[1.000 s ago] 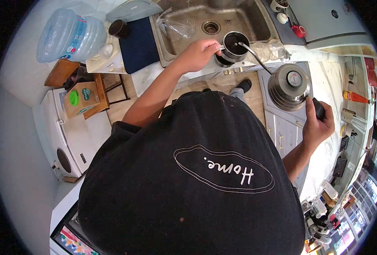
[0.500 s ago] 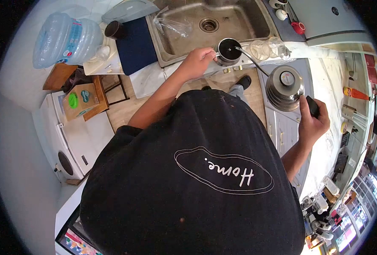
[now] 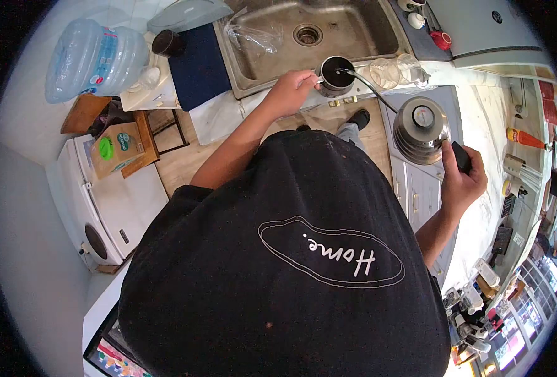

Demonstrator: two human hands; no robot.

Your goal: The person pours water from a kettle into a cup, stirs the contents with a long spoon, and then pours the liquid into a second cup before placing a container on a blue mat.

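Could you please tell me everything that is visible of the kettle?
The gooseneck kettle has a silvery, metal-looking body with ridges around it, a round dial on top and a black handle, gripped by the right hand. Its long, thin, curved spout reaches left to the open mouth of the metal mug. From above, its exact tilt is hard to judge, as is whether the spout touches the mug.

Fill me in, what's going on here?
A person is holding a metal cup by its handle in the left hand, near the front edge of the sink. The right hand grips the black handle of a gooseneck kettle, and the tip of its spout is at the cup's mouth. Whether anything is flowing can't be made out.
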